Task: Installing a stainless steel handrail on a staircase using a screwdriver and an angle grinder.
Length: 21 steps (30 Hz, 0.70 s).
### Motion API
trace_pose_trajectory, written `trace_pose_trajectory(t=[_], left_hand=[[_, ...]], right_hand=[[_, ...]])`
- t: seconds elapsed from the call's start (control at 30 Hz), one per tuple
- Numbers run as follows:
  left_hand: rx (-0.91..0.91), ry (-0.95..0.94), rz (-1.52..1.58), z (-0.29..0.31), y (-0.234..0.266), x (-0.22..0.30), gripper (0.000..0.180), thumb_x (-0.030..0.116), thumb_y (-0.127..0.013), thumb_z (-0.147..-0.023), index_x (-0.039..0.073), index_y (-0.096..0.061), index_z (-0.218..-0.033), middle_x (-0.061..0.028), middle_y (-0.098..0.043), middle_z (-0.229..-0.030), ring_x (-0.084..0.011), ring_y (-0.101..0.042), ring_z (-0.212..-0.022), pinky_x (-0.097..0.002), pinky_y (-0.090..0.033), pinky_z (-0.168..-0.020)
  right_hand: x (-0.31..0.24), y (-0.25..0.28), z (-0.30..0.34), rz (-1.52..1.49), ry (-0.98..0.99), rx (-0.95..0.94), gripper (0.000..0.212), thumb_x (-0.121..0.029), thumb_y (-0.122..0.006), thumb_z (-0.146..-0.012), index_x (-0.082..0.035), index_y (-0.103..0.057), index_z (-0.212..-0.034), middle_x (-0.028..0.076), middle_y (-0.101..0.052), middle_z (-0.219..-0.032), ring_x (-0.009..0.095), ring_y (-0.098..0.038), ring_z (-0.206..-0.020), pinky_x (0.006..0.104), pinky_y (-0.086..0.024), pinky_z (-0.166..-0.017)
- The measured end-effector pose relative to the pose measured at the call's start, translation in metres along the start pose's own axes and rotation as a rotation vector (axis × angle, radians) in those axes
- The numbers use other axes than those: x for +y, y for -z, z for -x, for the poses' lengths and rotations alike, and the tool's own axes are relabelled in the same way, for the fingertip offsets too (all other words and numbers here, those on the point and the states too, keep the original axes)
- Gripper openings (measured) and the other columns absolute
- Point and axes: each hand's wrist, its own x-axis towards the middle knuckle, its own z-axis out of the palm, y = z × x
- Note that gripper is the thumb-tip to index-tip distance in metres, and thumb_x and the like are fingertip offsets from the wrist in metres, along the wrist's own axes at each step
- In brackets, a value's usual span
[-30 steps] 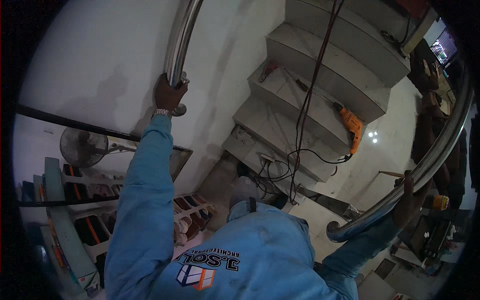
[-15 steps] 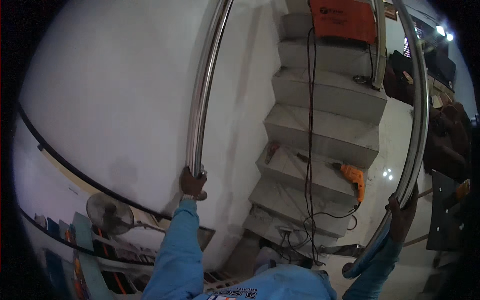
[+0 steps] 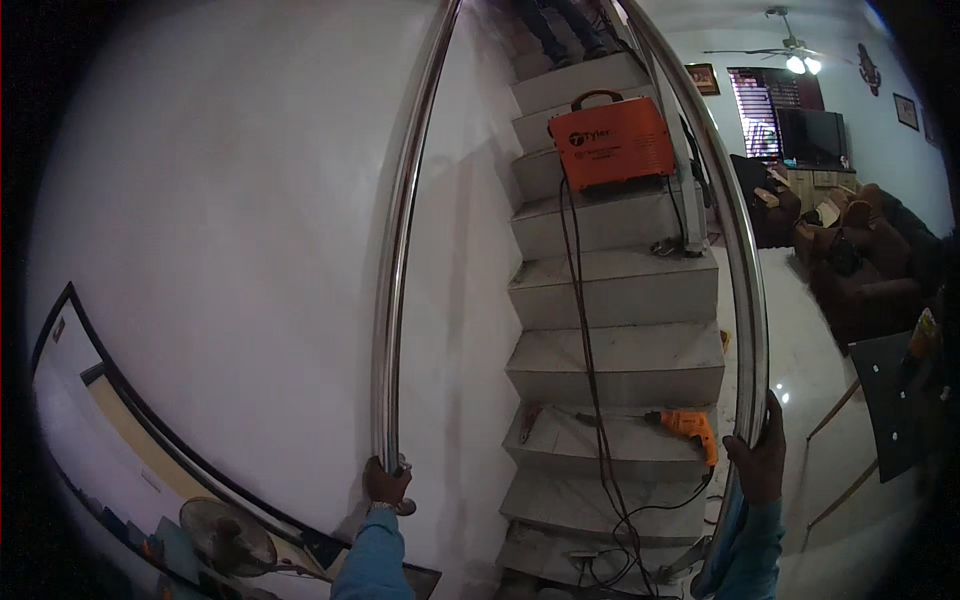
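My left hand [image 3: 386, 482] is wrapped round the lower end of a shiny metal handrail [image 3: 402, 270] that runs up along the white wall. On the other side of the stairs, my right hand [image 3: 758, 462] grips a second metal handrail [image 3: 742, 270], thicker and curved in this view. Between the two rails rise bare grey steps [image 3: 615, 350]. An orange power drill [image 3: 690, 428] lies on a lower step, nearer my right hand, its cord trailing down.
An orange machine with a carrying handle [image 3: 615, 140] stands higher up, its dark cables [image 3: 592, 370] hanging down the steps. Another person's legs [image 3: 560, 30] show at the top. Brown sofas [image 3: 865, 275] and a dark-topped table [image 3: 885, 400] are right; a fan [image 3: 228, 537] is lower left.
The view has tilted up, so the stairs sit lower and the other person's legs and the living room have come into sight. Both hands keep their hold on the rails.
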Motion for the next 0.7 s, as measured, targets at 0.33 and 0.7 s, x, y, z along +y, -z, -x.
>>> trace_pose_trajectory(t=[0.33,0.7], left_hand=[[0.02,-0.016,-0.061,0.007,0.017,0.0,0.053,0.028,-0.084,-0.062,-0.002,-0.06,-0.098,-0.0232,-0.062,-0.093,-0.044,-0.063,-0.087,-0.0535,-0.051,-0.077],[0.179,-0.119,-0.058,0.002,0.004,-0.026,0.051,0.025,-0.086,-0.06,0.0,-0.06,-0.096,-0.0212,-0.063,-0.09,-0.0426,-0.064,-0.085,-0.0517,-0.052,-0.075]], right_hand=[[-0.015,-0.003,0.016,-0.113,-0.024,-0.027,0.086,-0.004,-0.068,-0.073,0.001,-0.029,-0.15,0.018,-0.059,-0.123,0.023,-0.062,-0.106,0.0343,-0.055,-0.09],[-0.04,0.0,0.015,-0.034,-0.101,-0.041,0.086,-0.003,-0.07,-0.074,-0.001,-0.03,-0.15,0.02,-0.058,-0.126,0.026,-0.062,-0.11,0.0371,-0.054,-0.093]])
